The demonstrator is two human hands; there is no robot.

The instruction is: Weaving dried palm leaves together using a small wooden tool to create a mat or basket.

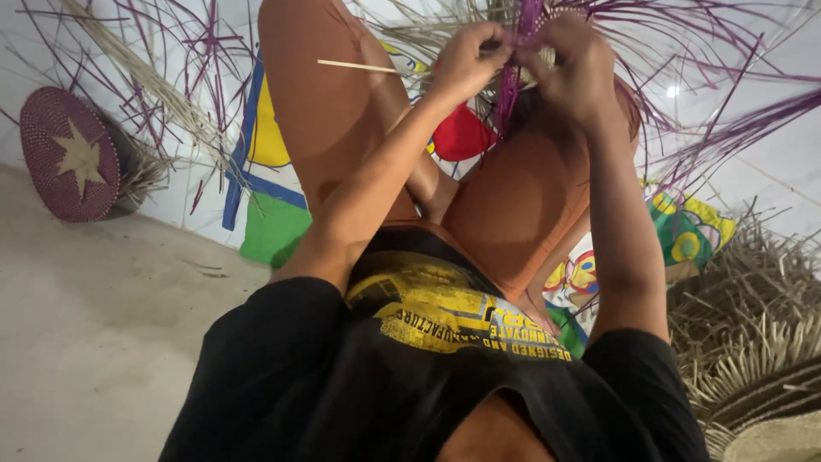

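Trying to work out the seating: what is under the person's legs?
A colourful printed mat with blue, yellow, green and red patches lies under the legs. It shows on both sides of them. Its middle is covered by the legs, so the full picture cannot be seen.

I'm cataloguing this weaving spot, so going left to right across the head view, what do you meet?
Round purple woven mat with a star → colourful floor mat → left hand → right hand on the purple straw weave → natural straw pile.

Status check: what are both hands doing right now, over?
Left hand and right hand both pinching purple straw strands of a woven piece. Thin pale stick juts from left hand. Loose strands fan around; nothing blocks.
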